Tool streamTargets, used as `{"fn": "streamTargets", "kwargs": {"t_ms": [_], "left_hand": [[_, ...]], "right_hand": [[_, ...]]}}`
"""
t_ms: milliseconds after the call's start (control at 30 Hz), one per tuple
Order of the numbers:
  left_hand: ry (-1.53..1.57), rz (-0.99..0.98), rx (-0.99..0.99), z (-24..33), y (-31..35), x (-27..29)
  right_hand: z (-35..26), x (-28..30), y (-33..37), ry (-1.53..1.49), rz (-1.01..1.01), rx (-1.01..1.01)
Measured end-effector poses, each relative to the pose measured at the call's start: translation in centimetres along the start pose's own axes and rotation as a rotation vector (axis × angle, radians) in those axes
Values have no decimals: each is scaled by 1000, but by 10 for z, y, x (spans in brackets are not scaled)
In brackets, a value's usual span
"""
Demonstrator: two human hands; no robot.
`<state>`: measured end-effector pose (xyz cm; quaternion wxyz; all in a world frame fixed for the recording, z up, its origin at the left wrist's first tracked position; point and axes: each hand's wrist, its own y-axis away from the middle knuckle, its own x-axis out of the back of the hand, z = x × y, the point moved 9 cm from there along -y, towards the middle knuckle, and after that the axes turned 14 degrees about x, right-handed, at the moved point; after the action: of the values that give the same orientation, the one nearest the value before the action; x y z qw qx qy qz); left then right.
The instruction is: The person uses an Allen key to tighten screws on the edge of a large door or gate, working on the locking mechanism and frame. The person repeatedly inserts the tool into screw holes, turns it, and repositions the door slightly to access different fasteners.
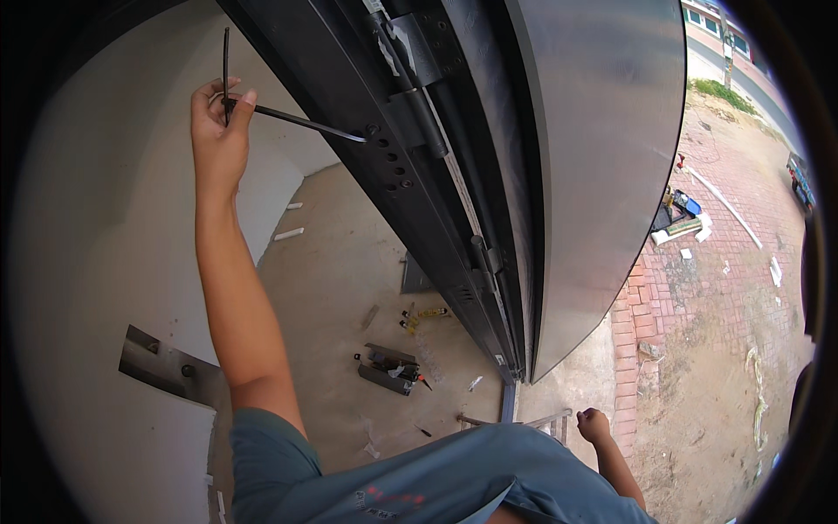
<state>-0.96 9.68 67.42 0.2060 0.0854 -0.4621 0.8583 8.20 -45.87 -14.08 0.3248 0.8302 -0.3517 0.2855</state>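
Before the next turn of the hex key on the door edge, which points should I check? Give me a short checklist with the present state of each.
1. Left hand grips the hex key at its bend: ok.
2. Key tip at a screw on the door edge: ok.
3. Tip fully seated in the screw: cannot tell.
4. Right hand steadying the door: not ok, it hangs low, closed, away from it.
5. Floor below free of loose tools: not ok.

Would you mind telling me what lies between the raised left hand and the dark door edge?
In the head view, only the long arm of the hex key spans from the left hand to the door edge; behind it is pale wall.
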Motion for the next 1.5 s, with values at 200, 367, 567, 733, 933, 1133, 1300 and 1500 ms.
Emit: {"fn": "streamTargets", "kwargs": {"t_ms": [200, 367, 567, 733, 933, 1133, 1300, 1500], "left_hand": [[-295, -10, -106, 68, -12, -26], [-564, 3, -271, 117, -7, -59], [-775, -18, -441, 164, 23, -114], [-807, -44, -485, 181, 33, -140], [-771, -112, -453, 178, 42, -156], [-795, -81, -505, 185, 58, -174], [-831, -136, -639, 194, 84, -198], [-828, -278, -916, 186, 131, -239]], "right_hand": [[58, -76, 19, 25, -274, -17], [79, -85, -7, -71, -157, -34], [107, -97, -26, -127, -74, -86], [148, -137, -36, -189, -127, -171], [139, -144, -28, -196, -90, -123], [134, -159, -35, -233, -165, -107], [131, -177, -61, -320, -186, -120], [93, -160, -89, -302, -137, 18]]}}
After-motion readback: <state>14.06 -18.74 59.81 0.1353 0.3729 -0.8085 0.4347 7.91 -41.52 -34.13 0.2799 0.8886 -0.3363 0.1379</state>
